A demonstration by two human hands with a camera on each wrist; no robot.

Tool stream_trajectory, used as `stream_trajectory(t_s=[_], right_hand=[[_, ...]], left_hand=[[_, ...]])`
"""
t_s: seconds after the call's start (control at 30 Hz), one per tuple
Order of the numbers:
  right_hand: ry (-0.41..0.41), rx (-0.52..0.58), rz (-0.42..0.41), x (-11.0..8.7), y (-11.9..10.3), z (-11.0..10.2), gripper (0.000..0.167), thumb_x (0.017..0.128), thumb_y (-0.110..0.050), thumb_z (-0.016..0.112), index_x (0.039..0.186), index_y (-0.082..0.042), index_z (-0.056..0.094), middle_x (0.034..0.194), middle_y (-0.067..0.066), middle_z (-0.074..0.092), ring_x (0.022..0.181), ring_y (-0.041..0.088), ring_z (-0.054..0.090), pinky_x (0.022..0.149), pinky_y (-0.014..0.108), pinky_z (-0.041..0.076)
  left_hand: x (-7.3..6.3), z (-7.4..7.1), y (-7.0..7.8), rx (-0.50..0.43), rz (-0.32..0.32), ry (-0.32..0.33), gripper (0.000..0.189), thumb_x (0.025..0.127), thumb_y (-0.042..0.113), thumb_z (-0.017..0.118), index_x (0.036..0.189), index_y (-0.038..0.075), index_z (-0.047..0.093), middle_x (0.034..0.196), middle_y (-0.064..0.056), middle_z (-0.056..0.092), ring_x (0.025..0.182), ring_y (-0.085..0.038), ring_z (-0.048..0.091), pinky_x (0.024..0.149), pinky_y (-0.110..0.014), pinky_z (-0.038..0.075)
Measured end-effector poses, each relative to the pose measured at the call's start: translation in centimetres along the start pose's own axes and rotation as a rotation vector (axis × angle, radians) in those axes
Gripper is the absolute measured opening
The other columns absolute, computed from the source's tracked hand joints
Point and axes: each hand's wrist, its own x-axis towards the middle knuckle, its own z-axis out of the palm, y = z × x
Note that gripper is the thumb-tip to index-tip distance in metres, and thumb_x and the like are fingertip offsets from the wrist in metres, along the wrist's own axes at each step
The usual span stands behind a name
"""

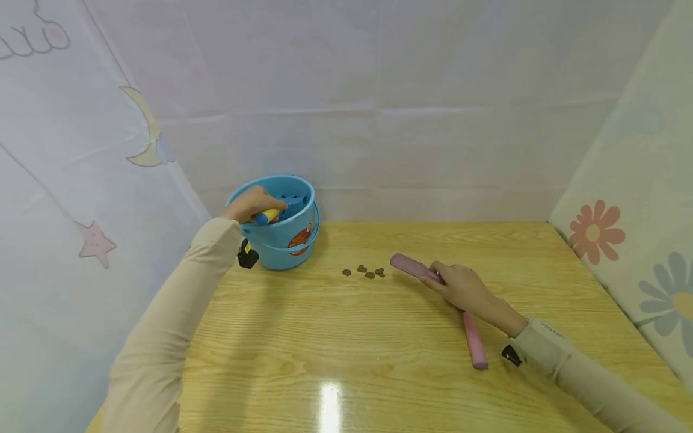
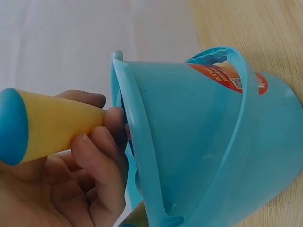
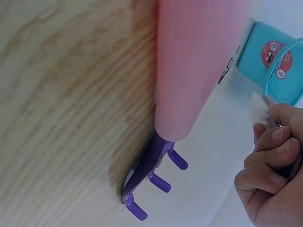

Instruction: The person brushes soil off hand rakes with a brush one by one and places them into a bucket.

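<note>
My left hand (image 1: pixel 248 203) is at the rim of a light blue bucket (image 1: pixel 280 260), pinching a yellow handle (image 2: pixel 61 125) with a blue end cap. The far end of that handle goes inside the bucket, so the tool's head is hidden. A mauve brush (image 1: pixel 409 265) is held in my right hand (image 1: pixel 462 290), tilted over the table; its white bristles (image 3: pixel 258 109) show in the right wrist view. Below that hand lies a toy rake with a pink handle (image 1: pixel 474 341) and purple prongs (image 3: pixel 160 182). Several brown flakes (image 1: pixel 370 275) lie between bucket and brush.
The wooden table (image 1: pixel 335 337) ends against a pale cloth backdrop (image 1: pixel 379 150). Blue perforated plastic (image 1: pixel 295 204) shows inside the bucket. Its carrying handle (image 2: pixel 232 137) hangs down the outside. Part of another handle (image 2: pixel 137 216) pokes out near the rim in the left wrist view.
</note>
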Motion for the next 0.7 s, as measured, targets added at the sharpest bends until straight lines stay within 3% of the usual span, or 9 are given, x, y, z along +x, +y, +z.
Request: stream_trajectory(t_s=[0.13,0.3,0.47,0.57,0.7], right_hand=[[-0.017,0.001,0.014,-0.1,-0.1,0.0,0.024,0.098,-0.03,0.063,0.092,-0.007,0.061,0.056,-0.006,0.036,0.047,0.004,0.028,0.045,0.023,0.025],[-0.023,0.005,0.025,-0.2,-0.2,-0.1,0.026,0.099,-0.031,0.063,0.095,-0.006,0.063,0.056,-0.006,0.036,0.047,0.004,0.027,0.045,0.022,0.025],[-0.018,0.01,0.031,-0.5,-0.2,-0.2,0.027,0.099,-0.032,0.063,0.097,-0.005,0.064,0.056,-0.006,0.036,0.048,0.004,0.027,0.045,0.023,0.024],[-0.022,0.013,0.039,-0.5,-0.3,-0.2,0.027,0.099,-0.032,0.063,0.096,-0.005,0.064,0.057,-0.006,0.036,0.048,0.004,0.027,0.046,0.023,0.024],[-0.025,0.01,0.039,-0.6,-0.3,-0.2,0.028,0.099,-0.032,0.062,0.097,-0.004,0.064,0.057,-0.006,0.036,0.049,0.005,0.027,0.046,0.023,0.024]], left_hand=[[0.4,0.0,-0.1,0.027,0.001,0.001,0.043,0.092,0.029,0.068,0.057,0.017,0.047,0.052,0.004,0.042,0.049,-0.01,0.038,0.053,-0.027,0.037],[1.4,0.1,0.1,0.145,0.003,0.027,0.036,0.089,0.029,0.069,0.066,0.014,0.046,0.057,0.003,0.042,0.053,-0.012,0.042,0.054,-0.028,0.041],[2.0,0.2,0.3,0.231,0.027,0.051,0.04,0.088,0.028,0.072,0.064,0.015,0.042,0.055,0.003,0.037,0.05,-0.011,0.04,0.052,-0.027,0.039],[2.0,0.5,0.5,0.306,0.058,0.088,0.042,0.087,0.027,0.073,0.06,0.015,0.043,0.054,0.002,0.042,0.05,-0.013,0.043,0.053,-0.027,0.041],[1.9,1.1,0.6,0.409,0.051,0.162,0.046,0.087,0.029,0.075,0.057,0.016,0.042,0.052,0.001,0.043,0.053,-0.016,0.045,0.057,-0.031,0.04]])
